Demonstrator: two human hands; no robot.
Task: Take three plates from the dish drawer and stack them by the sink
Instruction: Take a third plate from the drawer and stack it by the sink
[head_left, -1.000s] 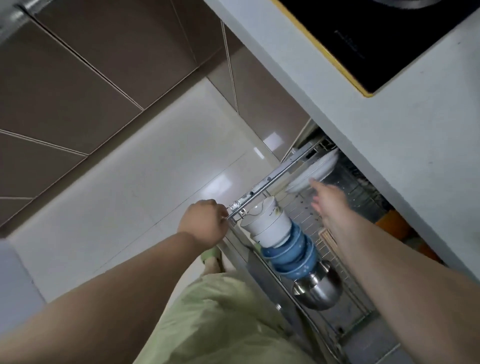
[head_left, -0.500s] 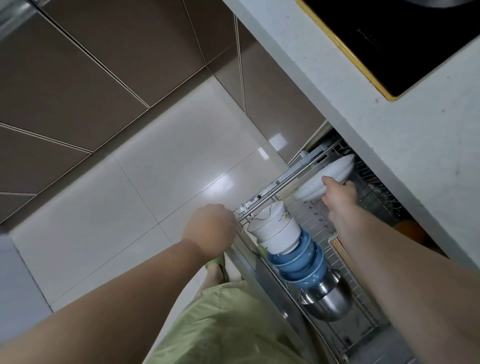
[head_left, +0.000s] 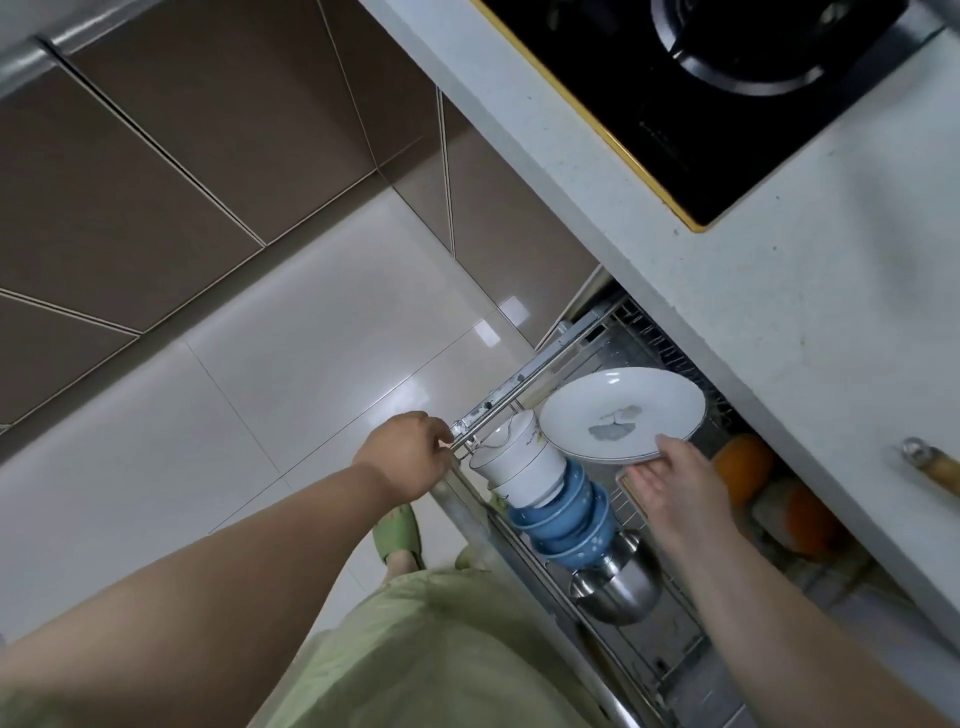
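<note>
The wire dish drawer (head_left: 524, 376) stands pulled out below the counter. My left hand (head_left: 408, 454) grips its front corner rail. My right hand (head_left: 675, 480) holds a white plate (head_left: 621, 413) with a grey leaf print by its near rim, lifted above the rack and turned face up. Whether other plates are left in the rack behind it is hidden by the plate and the counter edge.
In the drawer lie white bowls (head_left: 519, 462) on a stack of blue bowls (head_left: 566, 519) and a steel bowl (head_left: 618, 587). Orange items (head_left: 743, 467) sit deeper inside. The grey counter (head_left: 779, 291) overhangs, with a black hob (head_left: 727, 93) and a wooden handle (head_left: 935, 467).
My right hand reached into the rack, took hold of the plate and drew it up and out, turning it face up. My left hand stayed on the drawer rail.
</note>
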